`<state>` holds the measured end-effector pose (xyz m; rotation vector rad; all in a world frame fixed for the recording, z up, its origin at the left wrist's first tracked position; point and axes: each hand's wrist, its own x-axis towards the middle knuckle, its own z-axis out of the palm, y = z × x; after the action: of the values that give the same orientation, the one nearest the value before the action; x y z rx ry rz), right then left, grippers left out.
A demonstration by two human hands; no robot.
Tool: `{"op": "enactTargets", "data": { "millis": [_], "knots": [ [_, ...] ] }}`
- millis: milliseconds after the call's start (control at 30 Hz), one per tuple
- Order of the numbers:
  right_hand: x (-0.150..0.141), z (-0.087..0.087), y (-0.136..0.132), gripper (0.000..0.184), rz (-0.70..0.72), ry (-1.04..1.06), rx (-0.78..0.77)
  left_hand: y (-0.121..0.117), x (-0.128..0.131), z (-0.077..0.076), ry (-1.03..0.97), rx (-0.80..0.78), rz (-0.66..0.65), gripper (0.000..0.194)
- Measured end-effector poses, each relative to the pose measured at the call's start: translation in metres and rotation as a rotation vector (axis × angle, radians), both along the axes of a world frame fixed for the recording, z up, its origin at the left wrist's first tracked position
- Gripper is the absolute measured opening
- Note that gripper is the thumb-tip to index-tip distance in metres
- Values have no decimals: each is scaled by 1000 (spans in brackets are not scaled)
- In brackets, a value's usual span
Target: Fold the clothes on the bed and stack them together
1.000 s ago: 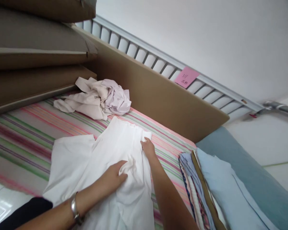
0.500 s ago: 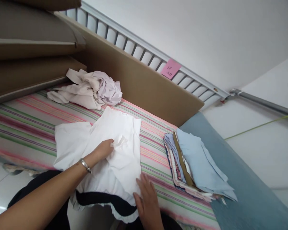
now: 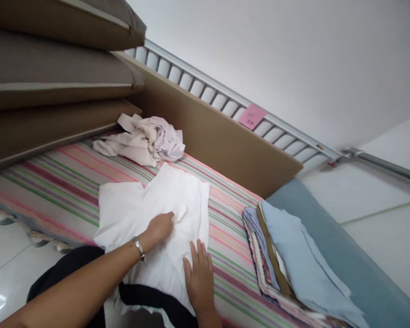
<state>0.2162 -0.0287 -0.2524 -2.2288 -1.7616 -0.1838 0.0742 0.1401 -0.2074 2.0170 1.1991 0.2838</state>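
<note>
A white garment [image 3: 177, 200] lies spread flat on the striped sheet [image 3: 51, 177]. My left hand [image 3: 160, 226], with a metal bracelet at the wrist, presses on the middle of the garment and bunches a small fold of cloth at its fingertips. My right hand [image 3: 198, 273] lies flat with fingers together on the garment's right lower edge. A black-trimmed hem [image 3: 150, 298] hangs below it.
A crumpled pale pink garment [image 3: 146, 141] lies at the back by a brown cardboard panel [image 3: 222, 141]. A pile of folded clothes, light blue on top [image 3: 294, 255], sits to the right on a blue-grey pad [image 3: 355, 264]. Brown cushions [image 3: 54, 77] stack at left.
My right hand came back from the garment's far right corner to its near right edge. My left hand stayed on the middle. The view shifted.
</note>
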Motion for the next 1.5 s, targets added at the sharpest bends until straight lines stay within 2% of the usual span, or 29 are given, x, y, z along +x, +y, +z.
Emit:
{"op": "enactTargets", "data": {
  "millis": [100, 200, 300, 367, 433, 500, 600, 667, 733, 800, 867, 933, 1000, 1067, 1167, 1233, 1300, 1367, 1500],
  "knots": [
    [6, -20, -2, 52, 10, -35, 13, 3, -3, 1, -49, 6, 23, 38],
    [16, -34, -3, 53, 39, -66, 47, 20, -20, 9, -109, 53, 102, 42],
    [25, -43, -2, 53, 60, -84, 82, 47, -56, 18, -104, 218, 291, 44],
    [28, -45, -1, 54, 60, -73, 78, 63, -86, 19, -21, 319, 450, 45],
    [28, -37, 1, 55, 35, -41, 53, 74, -114, 17, 98, 339, 574, 47],
    [22, -18, 7, 55, -7, -1, 57, 81, -138, 12, 195, 336, 647, 49],
    [4, 20, 29, 54, -24, 58, 109, 86, -159, 5, 265, 331, 683, 51],
    [-13, 37, 51, 56, -11, 87, 111, 87, -165, 3, 279, 291, 678, 50],
    [-28, 37, 72, 59, -2, 98, 57, 88, -167, 4, 269, 228, 665, 46],
    [-39, 23, 85, 58, 19, 87, -30, 87, -166, 5, 244, 176, 652, 42],
    [-44, 7, 90, 55, 42, 68, -113, 87, -166, 5, 235, 168, 667, 41],
    [-43, -1, 89, 54, 56, 66, -174, 88, -167, 5, 247, 178, 710, 43],
    [-38, 7, 90, 54, 61, 109, -250, 90, -171, 4, 255, 134, 727, 43],
    [-35, 27, 99, 54, 54, 186, -301, 93, -174, 1, 240, 39, 676, 38],
    [-39, 59, 134, 51, 24, 338, -239, 98, -178, -5, 182, -60, 603, 32],
    [-48, 70, 170, 47, -2, 420, -201, 101, -178, -10, 134, -78, 587, 27],
    [-59, 69, 210, 43, -38, 452, -219, 103, -176, -12, 101, -75, 577, 22],
    [-70, 62, 250, 43, -81, 433, -242, 105, -173, -10, -30, -96, 568, 20],
    [-91, 49, 314, 51, -184, 373, -291, 103, -170, 9, -654, -361, 444, 22]
  ]
}}
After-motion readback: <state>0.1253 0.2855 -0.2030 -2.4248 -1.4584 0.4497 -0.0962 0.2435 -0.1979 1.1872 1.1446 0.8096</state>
